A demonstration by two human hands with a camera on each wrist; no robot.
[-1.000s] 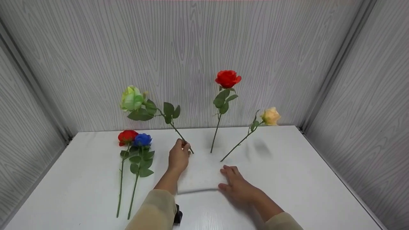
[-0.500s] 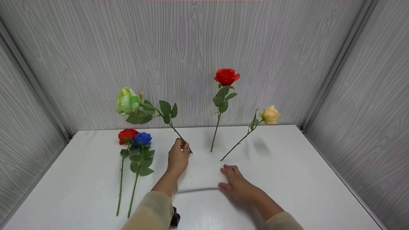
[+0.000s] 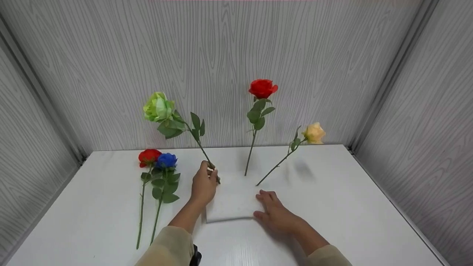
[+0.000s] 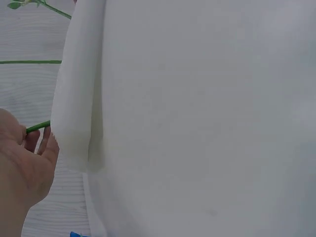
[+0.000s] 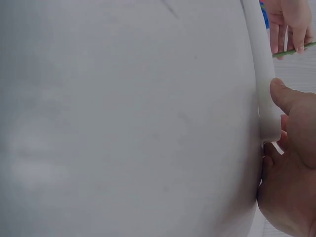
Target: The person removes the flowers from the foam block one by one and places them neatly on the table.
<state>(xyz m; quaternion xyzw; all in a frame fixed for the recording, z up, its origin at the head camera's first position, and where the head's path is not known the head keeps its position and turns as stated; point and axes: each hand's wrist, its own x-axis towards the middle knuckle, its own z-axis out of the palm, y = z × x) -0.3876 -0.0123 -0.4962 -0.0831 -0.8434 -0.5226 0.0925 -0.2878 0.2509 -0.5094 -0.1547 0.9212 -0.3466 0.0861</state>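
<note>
My left hand [image 3: 203, 186] pinches the stem of a green rose [image 3: 159, 107] low down, its bloom leaning up to the left. The stem's lower end is at the far left part of a white block [image 3: 232, 210]; whether it enters the block is unclear. My right hand [image 3: 277, 214] rests against the block's right side, thumb at the near corner. In the right wrist view the thumb [image 5: 281, 96] touches the block's face. A red rose [image 3: 263, 88] stands nearly upright from the block's far part, and a peach rose [image 3: 314, 133] slants out to the right.
Left of the block, a second red rose [image 3: 149, 157] and a blue rose [image 3: 166, 160] lie side by side on the white table [image 3: 351, 207]. Grey wood-grain panels [image 3: 221, 55] close off the back and both sides.
The green rose has tilted more upright, and its bloom is higher. My left hand has come slightly nearer with the stem. The right hand keeps its place on the block.
</note>
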